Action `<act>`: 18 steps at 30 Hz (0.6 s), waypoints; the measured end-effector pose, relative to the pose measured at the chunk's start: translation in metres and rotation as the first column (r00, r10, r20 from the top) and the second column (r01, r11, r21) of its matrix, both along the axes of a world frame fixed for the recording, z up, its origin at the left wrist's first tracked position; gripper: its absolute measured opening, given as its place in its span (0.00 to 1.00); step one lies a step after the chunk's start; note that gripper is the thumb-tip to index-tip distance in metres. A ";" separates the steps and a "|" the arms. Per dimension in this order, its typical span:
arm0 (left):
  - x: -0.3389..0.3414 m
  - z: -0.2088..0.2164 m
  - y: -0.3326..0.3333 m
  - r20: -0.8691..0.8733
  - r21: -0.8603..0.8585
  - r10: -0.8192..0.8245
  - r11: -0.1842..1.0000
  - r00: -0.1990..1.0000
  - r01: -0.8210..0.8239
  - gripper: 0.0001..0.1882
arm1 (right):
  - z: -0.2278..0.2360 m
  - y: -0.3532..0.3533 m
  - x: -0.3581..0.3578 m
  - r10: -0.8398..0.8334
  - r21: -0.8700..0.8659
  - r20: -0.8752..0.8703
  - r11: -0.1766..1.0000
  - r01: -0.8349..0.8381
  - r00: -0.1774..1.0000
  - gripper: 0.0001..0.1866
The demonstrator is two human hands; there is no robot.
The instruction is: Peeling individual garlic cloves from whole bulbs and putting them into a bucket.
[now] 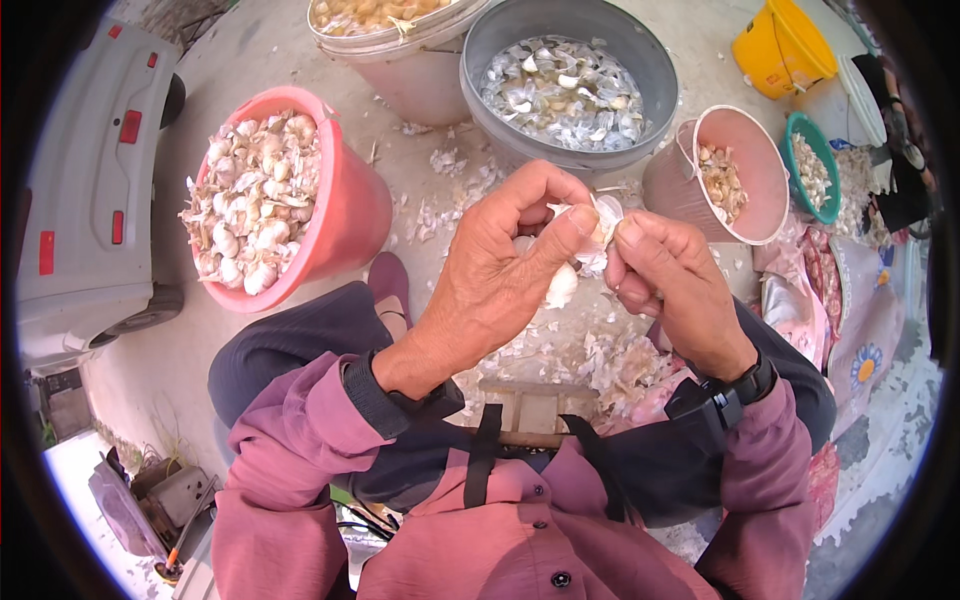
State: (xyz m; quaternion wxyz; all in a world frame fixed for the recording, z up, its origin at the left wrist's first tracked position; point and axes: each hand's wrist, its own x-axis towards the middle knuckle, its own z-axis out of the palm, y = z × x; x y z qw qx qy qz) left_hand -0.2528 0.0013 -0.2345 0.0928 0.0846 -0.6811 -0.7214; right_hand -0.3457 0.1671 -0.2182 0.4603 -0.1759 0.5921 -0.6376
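My left hand (490,272) is closed around a piece of garlic (604,222), with the thumb and forefinger pressed against it. My right hand (682,282) pinches the thin white skin at the other side of that piece, and the two hands nearly meet. Below the left fingers shows another white garlic piece (561,287), seemingly tucked in the left palm. To the left stands a pink bucket (350,200) heaped with whole garlic bulbs (262,195). Beyond the hands is a grey tub (570,157) in which cloves and loose skins float in water.
A whitish bucket (668,185) with garlic, a green basin (826,205) and a yellow bucket (785,50) stand right. A pale bucket (400,75) is at the back. Skins (620,370) litter the ground between my legs. A parked vehicle (90,200) stands left.
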 end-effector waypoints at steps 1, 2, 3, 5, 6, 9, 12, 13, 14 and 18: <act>0.000 0.002 -0.001 0.071 0.168 -0.049 0.985 0.996 0.037 0.11 | 0.001 0.003 0.000 0.050 -0.001 0.020 0.999 -0.050 0.999 0.21; 0.001 0.004 -0.002 0.069 0.164 -0.048 0.986 0.996 0.036 0.11 | 0.002 0.004 0.000 0.102 -0.007 0.040 0.995 -0.102 0.994 0.21; 0.002 0.006 -0.003 0.092 0.322 -0.095 0.945 0.991 0.061 0.11 | 0.001 0.005 0.001 0.104 -0.010 0.037 0.995 -0.104 0.994 0.21; 0.005 0.012 -0.007 0.104 0.474 -0.141 0.877 0.984 0.076 0.12 | 0.000 0.005 0.001 0.057 -0.027 -0.034 0.998 -0.058 0.998 0.21; 0.006 0.018 -0.009 0.093 0.538 -0.156 0.839 0.983 0.082 0.12 | 0.000 0.006 -0.001 0.061 -0.025 -0.038 0.998 -0.062 0.997 0.21; 0.008 0.030 -0.016 0.046 0.611 -0.210 0.779 0.977 0.139 0.12 | 0.004 0.006 -0.006 0.021 -0.017 -0.029 1.000 -0.021 0.999 0.22; 0.017 0.056 -0.022 0.012 0.657 -0.386 0.699 0.923 0.283 0.13 | 0.004 0.007 -0.002 -0.173 0.099 -0.077 0.979 0.180 0.982 0.22; 0.021 0.064 -0.020 0.040 0.484 -0.437 0.795 0.899 0.365 0.12 | 0.006 0.005 -0.001 -0.155 0.159 -0.081 0.973 0.166 0.985 0.22; 0.024 0.070 -0.023 -0.082 0.472 -0.555 0.710 0.828 0.523 0.10 | 0.009 0.004 0.003 -0.142 0.227 -0.091 0.961 0.159 0.986 0.22; 0.043 0.046 0.022 -0.502 0.607 -0.234 0.591 0.833 0.532 0.08 | -0.006 0.001 0.006 0.046 0.286 -0.041 0.958 -0.033 0.998 0.18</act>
